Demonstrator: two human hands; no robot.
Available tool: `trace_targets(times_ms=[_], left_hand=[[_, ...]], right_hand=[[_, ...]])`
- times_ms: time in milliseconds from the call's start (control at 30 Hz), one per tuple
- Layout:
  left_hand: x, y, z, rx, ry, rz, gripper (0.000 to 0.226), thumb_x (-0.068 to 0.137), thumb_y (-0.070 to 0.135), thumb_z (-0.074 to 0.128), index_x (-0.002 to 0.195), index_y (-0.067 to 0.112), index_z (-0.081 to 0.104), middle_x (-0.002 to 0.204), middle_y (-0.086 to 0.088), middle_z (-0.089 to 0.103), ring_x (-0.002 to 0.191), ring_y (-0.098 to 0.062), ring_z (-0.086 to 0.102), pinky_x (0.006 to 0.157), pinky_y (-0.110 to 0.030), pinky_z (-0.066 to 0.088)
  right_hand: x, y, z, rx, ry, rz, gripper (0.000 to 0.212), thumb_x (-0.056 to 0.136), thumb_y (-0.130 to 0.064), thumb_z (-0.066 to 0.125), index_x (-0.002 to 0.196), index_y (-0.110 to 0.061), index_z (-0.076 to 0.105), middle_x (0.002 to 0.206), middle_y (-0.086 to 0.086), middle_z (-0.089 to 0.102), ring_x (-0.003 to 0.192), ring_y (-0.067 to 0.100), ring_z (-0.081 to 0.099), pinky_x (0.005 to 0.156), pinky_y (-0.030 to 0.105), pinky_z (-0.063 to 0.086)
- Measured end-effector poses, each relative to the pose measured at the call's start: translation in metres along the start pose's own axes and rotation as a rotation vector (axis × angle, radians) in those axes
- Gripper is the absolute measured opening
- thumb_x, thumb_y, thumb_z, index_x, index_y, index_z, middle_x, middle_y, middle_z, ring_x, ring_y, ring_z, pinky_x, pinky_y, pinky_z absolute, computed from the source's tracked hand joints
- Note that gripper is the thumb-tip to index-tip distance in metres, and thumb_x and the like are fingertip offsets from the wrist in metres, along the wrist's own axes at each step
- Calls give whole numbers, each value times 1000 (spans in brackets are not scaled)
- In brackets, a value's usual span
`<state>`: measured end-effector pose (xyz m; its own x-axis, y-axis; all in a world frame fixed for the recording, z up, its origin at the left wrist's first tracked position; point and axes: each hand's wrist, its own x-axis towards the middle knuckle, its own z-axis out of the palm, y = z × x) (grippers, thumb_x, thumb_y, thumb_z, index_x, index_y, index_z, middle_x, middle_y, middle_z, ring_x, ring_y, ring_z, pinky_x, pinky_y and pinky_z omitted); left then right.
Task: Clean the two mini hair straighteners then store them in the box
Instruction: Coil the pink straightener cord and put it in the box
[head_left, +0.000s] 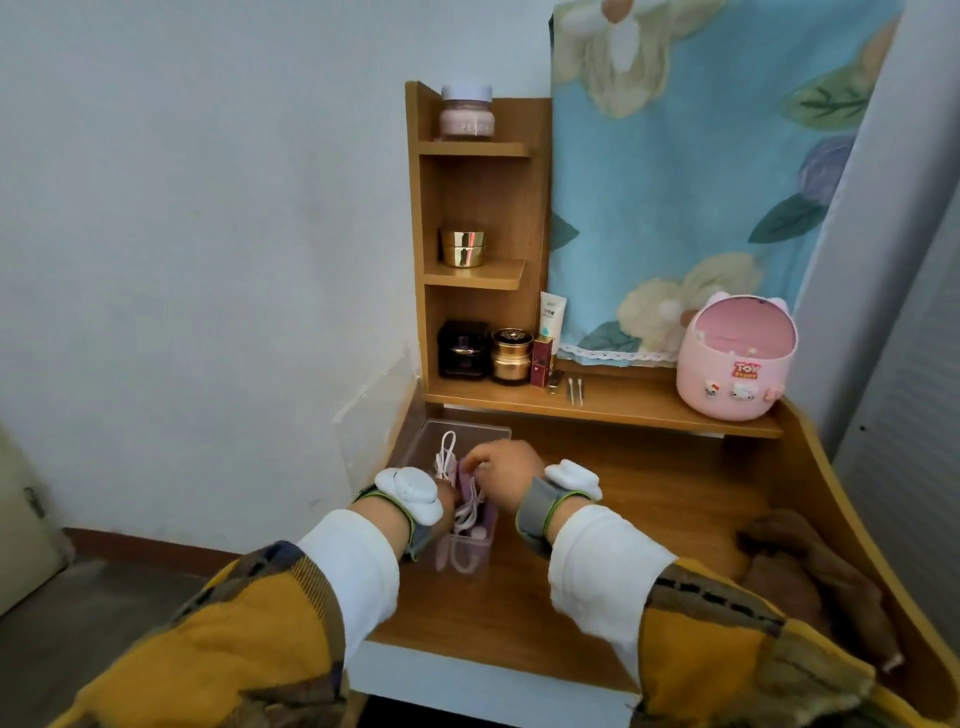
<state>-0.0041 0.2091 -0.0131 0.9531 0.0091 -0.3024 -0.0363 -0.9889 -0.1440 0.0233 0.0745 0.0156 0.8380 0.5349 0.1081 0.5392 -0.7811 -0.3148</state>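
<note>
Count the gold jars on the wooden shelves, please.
2. One gold jar stands alone on the middle shelf; a dark-lidded gold jar stands on the lower ledge beside a black container. None seems hidden.

A wooden desk (649, 493) is set into the corner of a white wall (182, 208), and a stepped wooden shelf unit (480, 208) is mounted at its back left. A pink jar with a pale lid (466, 111) is kept on the top shelf and a gold jar (462, 248) on the one below. On the long ledge a black jar (462, 349), a bronze jar (511, 356), a red carton (541, 361) and a white tube (551, 322) are grouped closely, with cotton swabs (574, 391) laid just beside them. A pink desktop bin (737, 358) marked "TOY" is placed at the ledge's right end. A blue floral cloth (701, 171) is hung behind it, and a brown cloth (810, 561) is bunched on the desk's right side.
</note>
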Motion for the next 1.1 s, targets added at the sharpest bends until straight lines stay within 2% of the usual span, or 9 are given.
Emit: trace_targets(times_ms=[133,233,367,433,567,733,833,933,1100], left_hand=[[-21,5,-17,-38,89,89,46,94,15,42,140,18,41,147,-6,39,133,-25,41,106,-28,33],[-37,18,-21,-118,130,188,36,99,24,39,133,20,49,140,-2,48,126,-23,47,101,-26,35],[-45,37,-20,-96,102,311,40,99,38,37,127,18,57,133,-4,54,121,-24,50,103,-32,37],[-44,42,-24,-47,106,352,41,99,38,38,131,19,53,139,-2,49,127,-24,45,107,-32,33],[-44,48,-34,35,237,351,42,98,36,42,138,27,44,147,3,39,133,-21,40,108,-28,32],[-32,40,-29,-48,509,259,41,96,39,43,135,31,45,141,3,43,126,-18,45,101,-31,43],[-21,39,-25,-297,681,114,33,93,39,49,124,28,54,130,2,46,116,-19,50,93,-33,46],[-13,43,-26,-613,704,-24,28,93,36,51,115,20,57,128,-4,43,109,-25,53,94,-35,45],[3,43,-34,-852,660,-103,45,93,39,49,131,14,46,137,-13,39,118,-32,50,98,-40,42]], right_hand=[[-11,15,-13,-45,-13,29,37,83,0,47,104,-19,71,117,4,66,111,24,58,95,31,46],[-25,22,-22,-91,-58,35,36,81,2,48,97,-21,72,110,4,67,104,24,61,91,31,48],[-51,30,-32,-295,-135,-26,21,85,-19,57,98,-30,69,111,-5,62,107,19,55,94,33,33],[-64,35,-39,-270,-148,-9,14,80,-29,67,93,-28,70,103,-7,66,101,17,58,92,32,34],[-86,41,-45,-138,-179,11,20,74,-26,78,87,-13,72,87,4,67,78,14,55,68,25,41],[-92,46,-34,-43,-61,77,23,71,-36,79,80,-17,70,81,0,63,77,14,55,64,24,37],[-84,41,-28,-86,8,149,26,75,-43,73,86,-19,68,95,4,69,88,20,60,70,26,40],[-75,37,-19,-122,70,215,33,82,-43,66,97,-14,68,103,8,68,97,26,61,73,28,42],[-64,52,-31,436,440,237,27,79,-37,72,92,-15,67,94,1,63,88,17,59,75,25,46]])
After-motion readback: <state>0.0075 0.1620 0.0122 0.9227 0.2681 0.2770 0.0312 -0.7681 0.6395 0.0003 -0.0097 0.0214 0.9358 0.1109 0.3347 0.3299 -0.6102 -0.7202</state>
